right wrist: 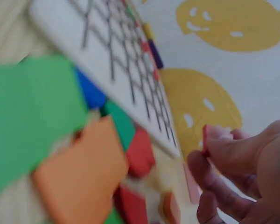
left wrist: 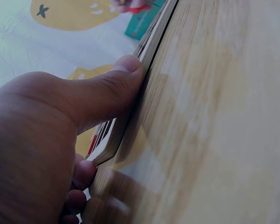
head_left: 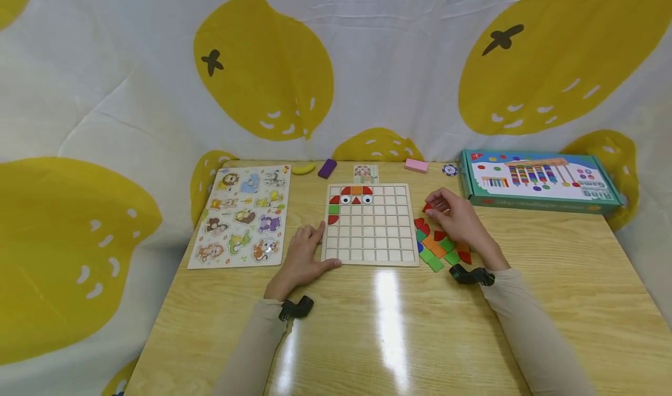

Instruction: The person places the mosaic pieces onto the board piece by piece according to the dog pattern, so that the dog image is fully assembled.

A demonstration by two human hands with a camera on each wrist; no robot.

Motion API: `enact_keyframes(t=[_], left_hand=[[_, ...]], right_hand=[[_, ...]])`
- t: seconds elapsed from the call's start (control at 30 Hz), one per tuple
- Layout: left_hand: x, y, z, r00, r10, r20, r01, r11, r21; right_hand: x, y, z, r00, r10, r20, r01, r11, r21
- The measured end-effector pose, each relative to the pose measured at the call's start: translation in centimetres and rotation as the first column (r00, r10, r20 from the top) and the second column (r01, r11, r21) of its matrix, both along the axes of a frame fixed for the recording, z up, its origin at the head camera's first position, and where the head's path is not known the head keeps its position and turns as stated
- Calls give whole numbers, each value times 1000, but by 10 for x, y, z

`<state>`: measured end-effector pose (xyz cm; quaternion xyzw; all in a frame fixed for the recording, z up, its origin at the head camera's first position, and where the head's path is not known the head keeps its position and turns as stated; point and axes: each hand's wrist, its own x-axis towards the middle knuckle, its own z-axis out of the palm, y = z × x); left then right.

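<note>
My right hand (head_left: 454,216) pinches a small red piece (head_left: 427,207) between thumb and fingertips, above a loose heap of wooden pieces. The wooden grid board (head_left: 370,232) lies in front of me. Along its upper left sit several red pieces, an orange square (head_left: 357,191), a green square (head_left: 333,209) and two eye pieces (head_left: 345,199). At the board's near left corner rests my left hand (head_left: 301,255), thumb along the near edge and index finger at the left edge. The left wrist view shows the thumb (left wrist: 107,88) straight against the board's side.
An animal puzzle board (head_left: 238,218) lies at left. Behind the grid board are a picture card (head_left: 366,174), a yellow banana-shaped piece (head_left: 303,168), a purple block (head_left: 327,168) and a pink block (head_left: 416,165). A poker chip (head_left: 449,169) and a green game box (head_left: 541,183) stand at back right.
</note>
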<state>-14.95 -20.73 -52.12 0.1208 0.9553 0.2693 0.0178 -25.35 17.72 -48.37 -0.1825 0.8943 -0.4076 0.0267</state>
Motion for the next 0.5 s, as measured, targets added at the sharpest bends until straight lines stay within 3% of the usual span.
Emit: enact_keyframes(t=[0.13,0.27,0.5], left_hand=[[0,-2,0,1000,6,0,-6,1000,10],[0,-3,0,1000,4,10,-4,1000,10],[-1,-2,-1,1000,-5,20,5,1000,-9]], right_hand=[[-16,-28,-1,1000,-20,17,23,979,-202],[-26,-62,-9,998,4,65,15,958,-286],[-27,-103,-23,992,123,14,-120,984,-130]])
